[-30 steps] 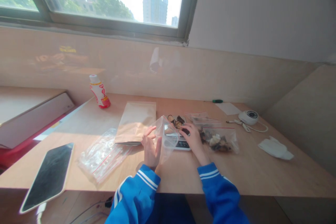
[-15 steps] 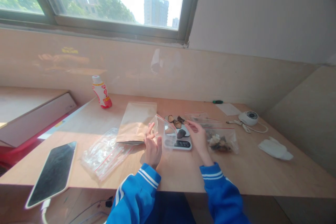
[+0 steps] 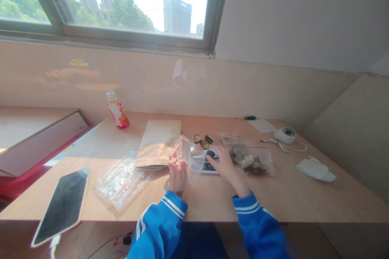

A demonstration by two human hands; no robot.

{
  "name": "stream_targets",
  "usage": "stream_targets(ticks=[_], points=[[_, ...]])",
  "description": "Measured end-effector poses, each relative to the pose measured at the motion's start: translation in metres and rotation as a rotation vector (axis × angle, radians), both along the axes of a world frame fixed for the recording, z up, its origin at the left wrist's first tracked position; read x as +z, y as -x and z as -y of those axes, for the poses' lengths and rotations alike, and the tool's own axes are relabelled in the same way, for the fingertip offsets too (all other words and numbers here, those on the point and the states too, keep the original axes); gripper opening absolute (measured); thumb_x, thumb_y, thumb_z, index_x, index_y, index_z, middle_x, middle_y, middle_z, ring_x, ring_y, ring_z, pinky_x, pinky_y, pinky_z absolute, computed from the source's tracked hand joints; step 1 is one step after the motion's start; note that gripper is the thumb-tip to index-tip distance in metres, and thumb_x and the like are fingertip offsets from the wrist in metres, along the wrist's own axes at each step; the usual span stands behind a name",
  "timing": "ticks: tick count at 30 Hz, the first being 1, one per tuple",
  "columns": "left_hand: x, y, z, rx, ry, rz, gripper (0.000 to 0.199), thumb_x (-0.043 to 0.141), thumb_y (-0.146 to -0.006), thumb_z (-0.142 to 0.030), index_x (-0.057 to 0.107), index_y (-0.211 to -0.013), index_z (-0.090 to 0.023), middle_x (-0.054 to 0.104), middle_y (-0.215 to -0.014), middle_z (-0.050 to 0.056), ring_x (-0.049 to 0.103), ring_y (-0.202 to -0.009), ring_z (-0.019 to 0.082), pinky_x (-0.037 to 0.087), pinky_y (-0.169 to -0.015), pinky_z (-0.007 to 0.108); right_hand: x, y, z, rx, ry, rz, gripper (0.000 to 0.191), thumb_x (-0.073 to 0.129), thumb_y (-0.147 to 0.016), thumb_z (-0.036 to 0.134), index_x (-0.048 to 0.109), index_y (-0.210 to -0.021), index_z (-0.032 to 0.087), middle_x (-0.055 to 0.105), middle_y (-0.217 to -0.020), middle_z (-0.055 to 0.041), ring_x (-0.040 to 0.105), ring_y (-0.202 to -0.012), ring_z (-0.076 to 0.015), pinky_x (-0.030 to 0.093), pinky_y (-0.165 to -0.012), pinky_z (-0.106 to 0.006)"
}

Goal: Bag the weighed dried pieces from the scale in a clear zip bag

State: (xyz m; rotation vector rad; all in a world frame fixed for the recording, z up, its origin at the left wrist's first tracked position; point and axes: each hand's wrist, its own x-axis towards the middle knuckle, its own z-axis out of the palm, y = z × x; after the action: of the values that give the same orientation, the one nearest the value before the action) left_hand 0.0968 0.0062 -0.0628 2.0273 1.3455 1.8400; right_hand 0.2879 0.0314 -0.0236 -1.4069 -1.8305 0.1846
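Note:
My left hand [image 3: 178, 174] is closed on a clear zip bag [image 3: 197, 160], its mouth spread and turned toward the scale. Partly behind that bag is a white digital scale [image 3: 209, 171] with a dark display. Several brown dried pieces [image 3: 205, 144], which look like dried mushrooms, lie at the scale's far side. Over the scale's right part is my right hand [image 3: 226, 166], thumb and fingers apart around a dark dried piece [image 3: 211, 153]; whether they touch it I cannot tell.
A filled zip bag [image 3: 257, 162] lies right of the scale. Left are a brown paper pouch [image 3: 159, 141], flat clear bags [image 3: 123, 182], a phone [image 3: 62, 202] and a bottle [image 3: 118, 111]. Farther right are a white camera [image 3: 285, 134] and a crumpled white tissue [image 3: 316, 169].
My right hand has come down and left from the scale's far edge to the dark piece, its fingers spreading. My left hand keeps its hold on the bag. The view has shifted slightly.

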Motion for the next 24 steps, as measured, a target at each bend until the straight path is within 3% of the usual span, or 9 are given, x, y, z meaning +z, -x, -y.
stream_targets(ticks=[3, 6, 9, 13, 18, 21, 24], points=[[-0.001, -0.004, -0.001, 0.077, -0.015, 0.092, 0.04, 0.034, -0.094, -0.039, 0.039, -0.127, -0.019, 0.063, -0.113, 0.015, 0.051, -0.122, 0.029, 0.055, -0.087, 0.051, -0.018, -0.002, -0.002, -0.076, 0.047, 0.17, 0.036, 0.063, -0.075, 0.031, 0.062, -0.11, 0.022, 0.065, -0.107, -0.0114, 0.055, -0.104, -0.0317, 0.044, -0.085, -0.047], [-0.001, -0.005, -0.001, 0.082, -0.007, 0.118, 0.039, 0.034, -0.094, -0.037, 0.038, -0.128, -0.019, 0.062, -0.114, 0.016, 0.052, -0.121, 0.029, 0.054, -0.088, 0.052, -0.015, 0.001, -0.004, -0.123, 0.048, 0.193, 0.035, 0.066, -0.072, 0.029, 0.063, -0.106, 0.021, 0.066, -0.105, -0.0116, 0.055, -0.1, -0.0329, 0.043, -0.083, -0.048], [-0.002, -0.005, -0.001, 0.096, 0.007, 0.135, 0.031, 0.033, -0.094, -0.033, 0.04, -0.122, -0.022, 0.06, -0.117, 0.015, 0.052, -0.121, 0.027, 0.053, -0.089, 0.052, 0.003, 0.003, -0.003, -0.122, -0.013, 0.071, 0.036, 0.068, -0.072, 0.031, 0.063, -0.106, 0.019, 0.066, -0.103, -0.0112, 0.057, -0.098, -0.0308, 0.044, -0.085, -0.047], [0.001, -0.004, -0.001, 0.081, -0.002, 0.123, 0.018, 0.033, -0.095, -0.029, 0.042, -0.11, -0.023, 0.057, -0.121, 0.015, 0.051, -0.122, 0.025, 0.051, -0.093, 0.053, 0.042, 0.014, 0.01, -0.081, -0.137, -0.188, 0.042, 0.063, -0.079, 0.037, 0.057, -0.117, 0.022, 0.062, -0.112, -0.0093, 0.059, -0.096, -0.0236, 0.047, -0.087, -0.04], [0.002, -0.004, -0.001, 0.061, -0.033, 0.088, 0.029, 0.03, -0.095, -0.034, 0.042, -0.117, -0.021, 0.058, -0.118, 0.017, 0.049, -0.124, 0.028, 0.05, -0.093, 0.057, 0.079, 0.027, 0.03, 0.3, -0.063, -0.118, 0.041, 0.063, -0.081, 0.036, 0.056, -0.121, 0.029, 0.059, -0.122, -0.0038, 0.051, -0.115, -0.0222, 0.041, -0.1, -0.039], [0.0, -0.004, -0.001, 0.046, -0.035, 0.086, 0.037, 0.034, -0.093, -0.04, 0.041, -0.124, -0.02, 0.058, -0.118, 0.018, 0.05, -0.122, 0.031, 0.049, -0.092, 0.06, 0.075, 0.023, 0.028, 0.323, -0.014, -0.171, 0.039, 0.058, -0.085, 0.039, 0.055, -0.123, 0.028, 0.058, -0.124, -0.0045, 0.053, -0.114, -0.0211, 0.043, -0.098, -0.037], [-0.003, -0.002, -0.001, 0.029, -0.029, 0.087, 0.045, 0.045, -0.088, -0.046, 0.041, -0.125, -0.019, 0.057, -0.119, 0.02, 0.053, -0.118, 0.034, 0.048, -0.09, 0.061, 0.052, 0.015, 0.012, 0.226, -0.011, -0.283, 0.034, 0.044, -0.092, 0.038, 0.056, -0.121, 0.025, 0.059, -0.122, -0.0067, 0.056, -0.109, -0.0198, 0.048, -0.091, -0.035]])
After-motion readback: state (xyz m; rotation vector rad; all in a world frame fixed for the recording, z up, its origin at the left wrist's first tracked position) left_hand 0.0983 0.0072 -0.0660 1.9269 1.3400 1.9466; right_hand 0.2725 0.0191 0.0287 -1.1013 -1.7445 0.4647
